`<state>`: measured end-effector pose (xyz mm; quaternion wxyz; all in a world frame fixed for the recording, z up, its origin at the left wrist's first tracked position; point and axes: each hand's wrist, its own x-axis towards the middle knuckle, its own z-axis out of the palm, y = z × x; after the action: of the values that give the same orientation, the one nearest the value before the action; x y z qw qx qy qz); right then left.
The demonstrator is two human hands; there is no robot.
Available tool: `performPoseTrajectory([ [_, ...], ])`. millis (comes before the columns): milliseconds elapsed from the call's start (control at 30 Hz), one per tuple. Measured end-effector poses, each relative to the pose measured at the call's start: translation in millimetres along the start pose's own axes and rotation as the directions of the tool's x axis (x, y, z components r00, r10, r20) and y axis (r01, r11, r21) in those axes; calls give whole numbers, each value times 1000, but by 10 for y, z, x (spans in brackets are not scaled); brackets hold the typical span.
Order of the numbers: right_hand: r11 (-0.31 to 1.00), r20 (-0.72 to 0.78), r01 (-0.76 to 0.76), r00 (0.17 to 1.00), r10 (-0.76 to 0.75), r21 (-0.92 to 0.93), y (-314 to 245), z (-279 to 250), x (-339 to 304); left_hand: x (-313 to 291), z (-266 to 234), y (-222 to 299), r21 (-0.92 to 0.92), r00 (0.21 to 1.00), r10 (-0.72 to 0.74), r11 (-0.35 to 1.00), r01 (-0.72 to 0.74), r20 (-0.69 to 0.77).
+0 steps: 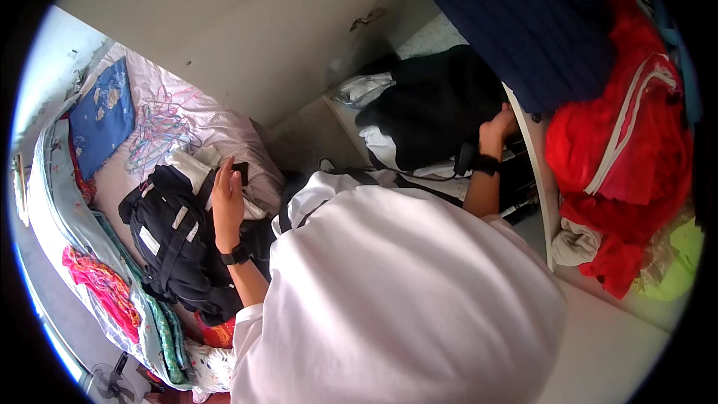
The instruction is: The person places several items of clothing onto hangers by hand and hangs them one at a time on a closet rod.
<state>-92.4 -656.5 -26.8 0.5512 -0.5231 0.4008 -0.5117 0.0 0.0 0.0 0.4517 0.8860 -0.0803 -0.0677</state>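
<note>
My left hand [227,206] is raised over the bed, beside a black backpack [176,243] with straps and white labels. Its fingers are stretched out; a small dark thing [240,173] shows by the fingertips, and I cannot tell whether it is held. My right hand [496,132] reaches into the open cabinet, between a black garment [441,105] and the upright panel's edge [532,150]. Its fingers curl, partly hidden, around something I cannot make out. Both wrists wear black bands.
A pale cabinet door [224,22] stands open ahead. Dark blue knitwear [523,30] and a red garment [624,135] fill the right compartment. On the bed lie tangled hangers [161,131], a blue floral cloth [105,116] and white clothing [196,167]. A fan [116,381] stands lower left.
</note>
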Motion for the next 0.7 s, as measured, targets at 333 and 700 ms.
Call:
performPoseTrajectory([
  [333, 76, 432, 446, 889, -151, -892, 806, -475, 1268, -652, 97, -713, 8, 959, -278, 960, 278, -55],
  [700, -461, 18, 14, 1000, -3, -887, -478, -126, 160, -1016, 36, -916, -10, 901, -429, 903, 430, -65],
])
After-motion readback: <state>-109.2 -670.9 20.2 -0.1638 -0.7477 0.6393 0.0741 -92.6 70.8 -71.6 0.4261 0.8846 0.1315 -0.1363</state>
